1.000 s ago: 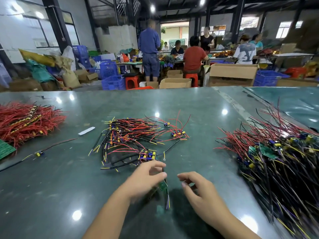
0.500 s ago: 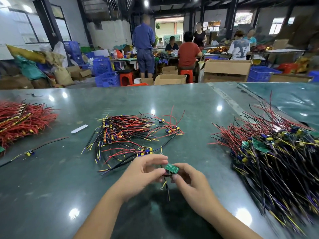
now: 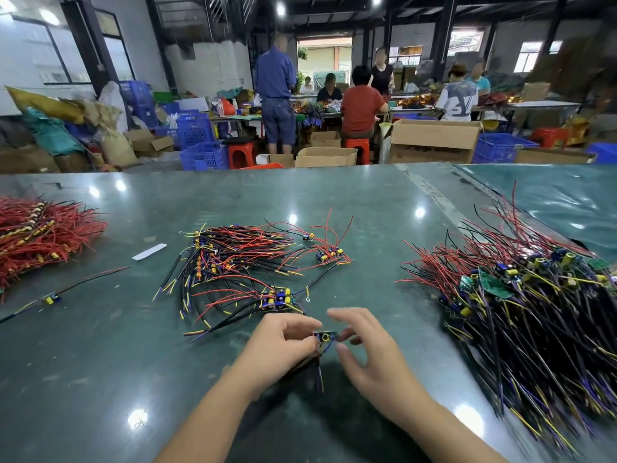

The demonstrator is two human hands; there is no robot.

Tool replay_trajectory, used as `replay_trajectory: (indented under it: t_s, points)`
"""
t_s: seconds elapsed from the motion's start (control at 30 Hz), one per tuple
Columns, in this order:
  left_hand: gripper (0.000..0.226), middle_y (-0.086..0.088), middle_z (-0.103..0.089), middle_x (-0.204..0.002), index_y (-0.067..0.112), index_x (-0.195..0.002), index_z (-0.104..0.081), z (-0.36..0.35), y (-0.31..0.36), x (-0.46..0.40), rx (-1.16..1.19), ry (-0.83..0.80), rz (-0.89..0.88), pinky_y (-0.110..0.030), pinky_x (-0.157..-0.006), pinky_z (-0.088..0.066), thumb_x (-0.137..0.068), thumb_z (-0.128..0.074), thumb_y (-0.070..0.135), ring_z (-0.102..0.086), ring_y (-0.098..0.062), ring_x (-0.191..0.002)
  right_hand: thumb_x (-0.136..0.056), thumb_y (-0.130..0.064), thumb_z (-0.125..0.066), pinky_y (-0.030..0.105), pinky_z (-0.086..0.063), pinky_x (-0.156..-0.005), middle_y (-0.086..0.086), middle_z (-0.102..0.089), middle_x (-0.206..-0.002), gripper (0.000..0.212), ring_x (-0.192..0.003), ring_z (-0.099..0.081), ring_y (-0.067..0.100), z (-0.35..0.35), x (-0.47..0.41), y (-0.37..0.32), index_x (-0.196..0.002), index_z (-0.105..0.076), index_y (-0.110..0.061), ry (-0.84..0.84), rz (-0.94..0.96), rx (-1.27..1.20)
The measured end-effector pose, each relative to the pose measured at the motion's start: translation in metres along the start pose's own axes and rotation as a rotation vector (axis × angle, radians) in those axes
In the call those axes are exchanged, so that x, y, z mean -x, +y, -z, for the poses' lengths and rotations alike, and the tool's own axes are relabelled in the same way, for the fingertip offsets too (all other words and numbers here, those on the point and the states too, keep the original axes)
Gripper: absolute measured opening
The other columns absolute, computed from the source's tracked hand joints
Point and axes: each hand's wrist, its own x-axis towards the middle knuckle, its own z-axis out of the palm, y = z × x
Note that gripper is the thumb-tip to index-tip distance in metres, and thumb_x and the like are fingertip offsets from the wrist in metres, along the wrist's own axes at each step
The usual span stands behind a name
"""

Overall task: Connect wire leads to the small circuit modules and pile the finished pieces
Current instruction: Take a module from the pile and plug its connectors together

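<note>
My left hand pinches a small circuit module just above the table, its yellow and blue parts facing up. Black and blue-yellow wire leads hang from the module down to the table. My right hand sits just right of it with fingers spread, the index lifted; one fingertip touches the module's right end and the thumb is below it. A loose pile of wired modules lies beyond my hands.
A big heap of red and black leads with green boards fills the right side. Red wires are heaped at far left. One wired module and a white strip lie left of centre. People work at tables behind.
The module was lifted off the table and turned from green side up to components up. My right hand pinched it, and its fingers have now spread off it.
</note>
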Motion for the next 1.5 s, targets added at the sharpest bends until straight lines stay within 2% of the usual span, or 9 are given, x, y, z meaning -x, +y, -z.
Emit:
replay_trajectory:
  t_s: [0.3,0.47,0.57,0.8,0.9,1.13,1.3,1.4,1.5]
  points:
    - [0.019,-0.013,-0.071,-0.078,0.003,-0.105,-0.066,0.002,-0.001,0.003,0.141,-0.095,0.102,-0.023,-0.058,-0.048,-0.086,-0.062,0.001,-0.06,-0.023,-0.068,-0.084,-0.015,-0.067,0.027,-0.048,-0.074,-0.007,-0.065,-0.092,0.003,-0.084,-0.06,0.015,0.002,-0.005,0.007,-0.085,-0.069,-0.016,0.141,0.274,0.265]
    - [0.011,-0.006,-0.074,-0.08,0.009,-0.097,-0.072,0.005,0.0,0.004,0.031,-0.206,-0.021,-0.012,-0.048,-0.038,-0.088,-0.066,0.012,-0.052,-0.002,-0.052,-0.086,-0.008,-0.066,0.013,-0.046,-0.07,-0.015,-0.067,-0.079,0.019,-0.073,-0.061,0.001,0.003,-0.001,0.003,-0.084,-0.065,-0.027,0.244,-0.035,-0.086]
    - [0.012,-0.006,-0.074,-0.077,0.012,-0.092,-0.073,0.004,0.0,0.002,0.061,-0.148,-0.042,-0.01,-0.043,-0.031,-0.09,-0.062,0.008,-0.04,0.0,-0.042,-0.088,-0.004,-0.062,0.025,-0.052,-0.068,-0.005,-0.071,-0.079,0.02,-0.073,-0.065,0.013,0.001,-0.003,0.0,-0.083,-0.065,-0.022,0.308,-0.23,-0.338]
    - [0.021,-0.002,-0.075,-0.079,0.02,-0.088,-0.072,0.001,0.004,0.001,0.021,-0.086,-0.155,-0.012,-0.073,-0.047,-0.09,-0.06,0.003,-0.069,-0.007,-0.079,-0.093,-0.014,-0.053,0.025,-0.055,-0.07,0.009,-0.074,-0.094,0.016,-0.074,-0.065,0.015,0.005,-0.009,-0.004,-0.083,-0.065,-0.01,0.406,-0.542,-0.893]
    - [0.017,-0.004,-0.074,-0.081,0.018,-0.092,-0.072,0.002,0.002,0.001,0.03,-0.12,-0.109,-0.013,-0.055,-0.042,-0.094,-0.056,0.012,-0.056,-0.006,-0.056,-0.093,-0.01,-0.054,0.022,-0.056,-0.065,0.01,-0.074,-0.09,0.014,-0.072,-0.066,0.017,0.005,-0.012,-0.004,-0.083,-0.063,-0.007,0.496,-0.587,-0.947]
    - [0.062,-0.01,-0.071,-0.098,0.014,-0.119,-0.065,0.012,-0.002,-0.002,0.942,-0.329,0.087,-0.026,-0.059,-0.053,-0.064,-0.082,0.038,-0.063,-0.016,-0.066,-0.085,0.003,-0.061,0.018,-0.056,-0.065,0.013,-0.063,-0.078,0.01,-0.063,-0.066,0.009,0.012,-0.017,-0.002,-0.078,-0.056,-0.002,0.745,-0.64,-1.077]
    - [0.083,-0.009,-0.058,-0.131,0.014,-0.136,-0.05,-0.003,-0.002,0.001,1.14,-0.381,0.056,-0.034,-0.076,-0.056,-0.063,-0.084,0.032,-0.066,-0.023,-0.091,-0.084,0.001,-0.063,0.021,-0.057,-0.065,0.008,-0.067,-0.067,0.017,-0.064,-0.068,0.014,0.007,-0.015,-0.006,-0.071,-0.056,-0.008,0.735,-0.6,-1.074]
    - [0.074,-0.009,-0.063,-0.125,0.007,-0.133,-0.051,0.0,-0.002,-0.001,1.377,-0.203,0.076,-0.035,-0.076,-0.057,-0.066,-0.074,0.025,-0.068,-0.026,-0.089,-0.085,0.0,-0.064,0.022,-0.057,-0.065,0.009,-0.068,-0.068,0.02,-0.066,-0.069,0.016,0.005,-0.014,-0.006,-0.072,-0.053,-0.01,0.763,-0.592,-1.065]
    - [0.054,-0.013,-0.068,-0.112,0.006,-0.129,-0.052,-0.009,-0.001,-0.004,1.166,-0.055,0.122,-0.027,-0.069,-0.058,-0.077,-0.055,0.02,-0.068,-0.021,-0.08,-0.085,-0.002,-0.064,0.019,-0.054,-0.059,0.01,-0.069,-0.069,0.018,-0.064,-0.069,0.016,0.003,-0.015,-0.005,-0.074,-0.052,-0.009,0.768,-0.593,-1.005]
